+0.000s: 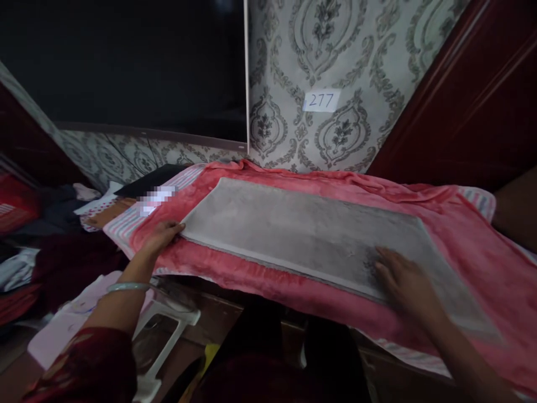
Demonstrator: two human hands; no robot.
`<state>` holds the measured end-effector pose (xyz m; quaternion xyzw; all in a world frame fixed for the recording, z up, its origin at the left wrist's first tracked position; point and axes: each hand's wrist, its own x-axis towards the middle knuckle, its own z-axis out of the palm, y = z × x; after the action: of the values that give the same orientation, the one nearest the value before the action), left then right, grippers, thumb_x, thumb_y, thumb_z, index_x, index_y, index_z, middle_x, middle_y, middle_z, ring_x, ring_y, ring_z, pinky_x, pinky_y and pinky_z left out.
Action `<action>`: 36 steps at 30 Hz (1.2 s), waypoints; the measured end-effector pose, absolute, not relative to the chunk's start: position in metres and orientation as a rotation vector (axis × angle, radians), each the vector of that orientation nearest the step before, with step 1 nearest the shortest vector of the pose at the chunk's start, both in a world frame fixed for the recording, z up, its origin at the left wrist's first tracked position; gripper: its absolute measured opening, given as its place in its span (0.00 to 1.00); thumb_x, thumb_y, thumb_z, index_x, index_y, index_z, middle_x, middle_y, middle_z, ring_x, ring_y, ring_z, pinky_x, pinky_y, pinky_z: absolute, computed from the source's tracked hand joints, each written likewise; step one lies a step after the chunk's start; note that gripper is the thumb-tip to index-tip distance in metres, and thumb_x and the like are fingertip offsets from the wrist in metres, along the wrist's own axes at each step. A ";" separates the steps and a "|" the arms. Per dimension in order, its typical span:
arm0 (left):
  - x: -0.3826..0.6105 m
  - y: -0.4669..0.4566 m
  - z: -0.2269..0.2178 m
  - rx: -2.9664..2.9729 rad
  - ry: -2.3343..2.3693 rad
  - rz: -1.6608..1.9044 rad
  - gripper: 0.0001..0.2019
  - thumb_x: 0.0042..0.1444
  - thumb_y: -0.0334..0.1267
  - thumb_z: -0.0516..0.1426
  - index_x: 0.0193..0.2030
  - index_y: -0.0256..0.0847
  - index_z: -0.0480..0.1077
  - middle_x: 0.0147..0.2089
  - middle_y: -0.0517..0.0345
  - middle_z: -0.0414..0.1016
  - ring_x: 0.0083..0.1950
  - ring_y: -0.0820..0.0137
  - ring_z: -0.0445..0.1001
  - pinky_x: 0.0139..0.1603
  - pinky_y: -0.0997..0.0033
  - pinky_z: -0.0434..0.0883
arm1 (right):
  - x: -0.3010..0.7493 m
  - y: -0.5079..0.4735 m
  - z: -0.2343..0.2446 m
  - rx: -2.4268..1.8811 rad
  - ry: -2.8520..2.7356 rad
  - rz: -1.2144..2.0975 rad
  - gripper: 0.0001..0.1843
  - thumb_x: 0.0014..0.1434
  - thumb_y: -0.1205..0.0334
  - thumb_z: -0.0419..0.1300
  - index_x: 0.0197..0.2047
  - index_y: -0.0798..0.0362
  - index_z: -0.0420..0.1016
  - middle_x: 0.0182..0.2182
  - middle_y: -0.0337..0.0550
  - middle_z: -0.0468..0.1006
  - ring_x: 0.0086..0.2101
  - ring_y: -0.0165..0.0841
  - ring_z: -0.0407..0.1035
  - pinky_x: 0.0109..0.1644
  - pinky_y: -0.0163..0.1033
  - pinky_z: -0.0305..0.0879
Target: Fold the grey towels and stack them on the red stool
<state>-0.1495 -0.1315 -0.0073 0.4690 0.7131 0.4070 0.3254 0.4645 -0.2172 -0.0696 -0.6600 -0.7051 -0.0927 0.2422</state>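
Observation:
A long grey rectangle of plush cloth (285, 224), like a mat or a folded towel, lies flat on a red plush blanket (251, 274) with striped edges. My left hand (165, 232) pinches the near left corner of the grey cloth between thumb and fingers. On its right part rests my right hand (398, 280), palm down with the fingers spread. A few wrinkles show in the grey pile just left of those fingers.
A large dark screen (126, 67) and patterned wallpaper (335, 56) with a paper marked 277 (321, 100) stand behind. Clothes (75, 263) are piled at the left, near a pink and white plastic stool (168, 336). Dark red furniture (470, 106) rises at the right.

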 end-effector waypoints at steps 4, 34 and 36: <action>-0.150 -0.135 -0.008 1.145 1.789 1.081 0.16 0.45 0.44 0.67 0.21 0.40 0.66 0.17 0.65 0.60 0.20 0.76 0.56 0.22 0.75 0.52 | 0.371 -0.162 -0.058 -1.667 -2.187 -0.207 0.34 0.70 0.46 0.40 0.72 0.51 0.62 0.67 0.57 0.66 0.67 0.50 0.59 0.65 0.62 0.62; -0.164 -0.136 -0.041 0.987 1.567 1.328 0.10 0.58 0.42 0.60 0.42 0.38 0.73 0.17 0.66 0.64 0.16 0.76 0.60 0.18 0.77 0.54 | 0.123 -0.020 -0.051 -1.425 -2.653 0.022 0.33 0.72 0.49 0.47 0.76 0.49 0.54 0.74 0.55 0.51 0.71 0.51 0.47 0.70 0.65 0.50; -0.165 -0.136 -0.043 0.964 1.573 1.339 0.12 0.59 0.43 0.59 0.45 0.37 0.73 0.17 0.66 0.64 0.16 0.75 0.61 0.18 0.77 0.54 | 0.086 -0.027 -0.047 -1.310 -2.704 0.070 0.33 0.72 0.48 0.48 0.76 0.49 0.54 0.74 0.54 0.49 0.72 0.51 0.45 0.71 0.65 0.46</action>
<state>-0.1647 -0.1361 -0.0432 0.3844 0.6268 0.5337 0.4178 0.0860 -0.0271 -0.0465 -0.4349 -0.8976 0.0231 0.0683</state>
